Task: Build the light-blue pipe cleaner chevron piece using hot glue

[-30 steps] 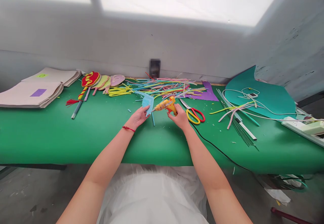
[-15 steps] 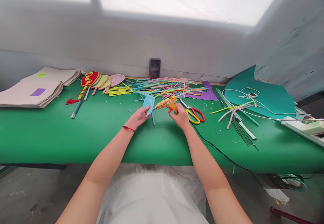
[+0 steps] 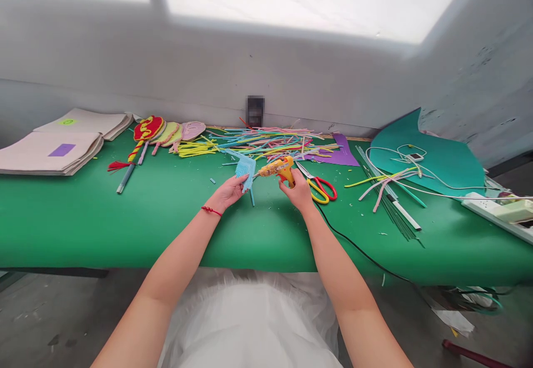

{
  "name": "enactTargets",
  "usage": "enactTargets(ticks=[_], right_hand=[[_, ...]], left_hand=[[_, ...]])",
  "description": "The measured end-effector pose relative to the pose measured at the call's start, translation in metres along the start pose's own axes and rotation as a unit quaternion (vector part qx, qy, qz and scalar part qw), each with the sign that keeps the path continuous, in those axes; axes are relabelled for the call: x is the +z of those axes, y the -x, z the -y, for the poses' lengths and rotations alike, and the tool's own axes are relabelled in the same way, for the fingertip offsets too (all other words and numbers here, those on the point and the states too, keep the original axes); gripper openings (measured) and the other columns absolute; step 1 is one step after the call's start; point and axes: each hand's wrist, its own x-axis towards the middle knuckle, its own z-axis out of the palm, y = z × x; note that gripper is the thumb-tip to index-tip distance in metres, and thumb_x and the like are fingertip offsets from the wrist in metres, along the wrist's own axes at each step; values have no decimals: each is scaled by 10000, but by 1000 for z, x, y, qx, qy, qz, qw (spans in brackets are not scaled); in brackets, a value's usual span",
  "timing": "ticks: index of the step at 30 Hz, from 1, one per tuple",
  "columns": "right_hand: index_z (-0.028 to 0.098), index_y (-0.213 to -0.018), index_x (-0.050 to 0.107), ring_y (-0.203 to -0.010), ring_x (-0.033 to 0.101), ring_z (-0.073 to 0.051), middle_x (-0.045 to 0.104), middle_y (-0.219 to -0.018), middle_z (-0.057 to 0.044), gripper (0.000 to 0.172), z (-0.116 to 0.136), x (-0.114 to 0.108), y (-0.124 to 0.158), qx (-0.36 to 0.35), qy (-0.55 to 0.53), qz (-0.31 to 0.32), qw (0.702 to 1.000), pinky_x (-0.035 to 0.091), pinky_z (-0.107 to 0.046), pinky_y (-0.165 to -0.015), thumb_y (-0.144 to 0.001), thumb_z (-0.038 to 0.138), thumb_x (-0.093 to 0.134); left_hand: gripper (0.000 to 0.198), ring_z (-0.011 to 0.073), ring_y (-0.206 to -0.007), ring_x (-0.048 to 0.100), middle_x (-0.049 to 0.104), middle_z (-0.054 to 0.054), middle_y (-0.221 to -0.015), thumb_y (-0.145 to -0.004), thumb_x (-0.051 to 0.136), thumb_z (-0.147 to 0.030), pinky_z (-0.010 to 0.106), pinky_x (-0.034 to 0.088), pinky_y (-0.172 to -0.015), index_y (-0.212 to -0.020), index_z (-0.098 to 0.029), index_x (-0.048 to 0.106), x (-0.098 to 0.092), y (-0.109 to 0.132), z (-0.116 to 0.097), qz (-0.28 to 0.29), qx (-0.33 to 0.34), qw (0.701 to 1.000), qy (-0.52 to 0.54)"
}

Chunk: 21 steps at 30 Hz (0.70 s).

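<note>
Between the fingers of my left hand (image 3: 230, 192) is a light-blue piece made of pipe cleaners (image 3: 245, 169) laid side by side and bent at an angle. My right hand (image 3: 298, 190) is wrapped round the handle of a yellow hot glue gun (image 3: 276, 167), its nozzle pointing left at the right edge of the blue piece. Whether the nozzle touches it I cannot tell. Just right of my right hand lie scissors (image 3: 320, 186) with red and yellow handles. A blue pipe cleaner (image 3: 252, 196) sticks out below the piece.
Many coloured pipe cleaners (image 3: 270, 141) lie along the back of the green table (image 3: 145, 229). At left are paper stacks (image 3: 33, 154) and round fan-shaped crafts (image 3: 149, 129). At right are a teal sheet (image 3: 453, 162), wires (image 3: 397, 218) and a power strip (image 3: 485, 204). A black cord (image 3: 358, 246) crosses the front edge.
My right hand and the glue gun have shifted slightly to the right. My left hand and the blue piece have stayed nearly in place.
</note>
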Motion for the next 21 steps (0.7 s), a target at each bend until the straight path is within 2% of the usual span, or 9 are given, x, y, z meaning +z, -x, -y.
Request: enactTargets(ticks=[3, 8, 13, 21], right_hand=[[188, -1057, 560, -710, 482, -183, 529, -859, -57, 331, 0, -1, -1, 1, 3, -3, 1000, 433, -306, -616, -827, 420, 506], [163, -1084, 563, -719, 502, -191, 539, -861, -65, 370, -3, -1, -2, 3, 4, -12, 1000, 458, -326, -640, -819, 418, 524], [176, -1071, 572, -720, 512, -195, 555, -874, -70, 355, -5, -1, -2, 9, 5, -21, 1000, 473, -343, -658, -818, 422, 530], [180, -1104, 546, -852, 542, -230, 577, -939, -91, 378, -9, -1, -3, 13, 3, -51, 999, 474, -365, -747, -822, 431, 529]], left_hand=[[139, 75, -621, 625, 690, 4, -755, -797, 606, -14, 186, 491, -612, -872, -124, 647, 2, 2, 0, -20, 7, 1000, -16], [146, 73, -598, 618, 680, 3, -731, -788, 620, -25, 182, 493, -599, -898, -117, 648, 3, 3, 0, -17, 3, 1000, -19], [124, 69, -581, 609, 675, -2, -706, -790, 610, -22, 179, 490, -589, -852, -124, 643, 3, 3, -1, -7, 0, 1000, -27], [84, 60, -537, 575, 658, -11, -682, -770, 647, -54, 182, 471, -548, -819, -122, 651, 5, 5, 2, 21, -7, 997, -70]])
